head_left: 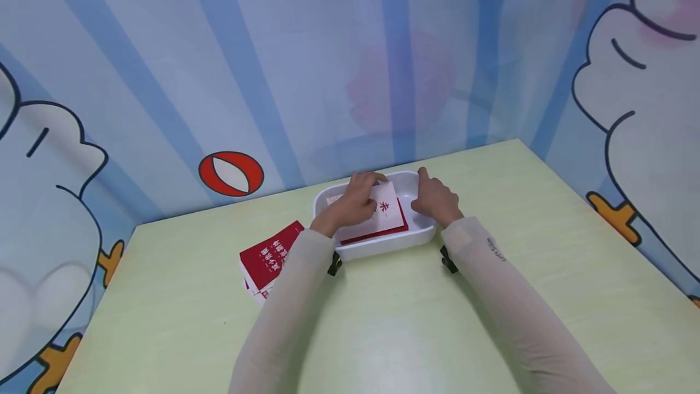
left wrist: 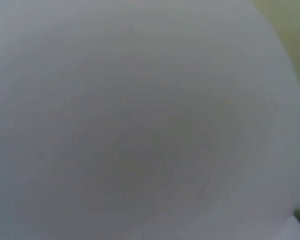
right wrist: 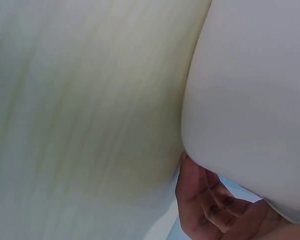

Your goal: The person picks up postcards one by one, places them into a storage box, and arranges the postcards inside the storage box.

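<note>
Closest to the head camera are my left sleeve point(head_left: 284, 315) and my right sleeve point(head_left: 519, 303), both pale, with a small black device at each wrist. At the end of the first one, my left hand point(head_left: 352, 201) rests over the white card point(head_left: 391, 214), its fingers bent and the thumb apart from them; whether they pinch the card or only press on it, I cannot tell. My right hand point(head_left: 439, 200) grips the tray point(head_left: 385, 246) at its right end, and the right wrist view shows curled fingers against its outer side. This white card lies inside the tray, toward the left part, with red characters on its face, and a red card point(head_left: 391, 230) shows from under its near edge. The left wrist view is almost filled by a blurred whitish surface. Outside the tray, to the left, a pile point(head_left: 268, 260) of cards lies unevenly, a red one on top, partly hidden by my left sleeve. All this is on the pale green table point(head_left: 164, 315). Behind it stands the wall point(head_left: 322, 72), blue-striped, with a red and white ball point(head_left: 206, 174) and large white cartoon figures printed at both sides.
</note>
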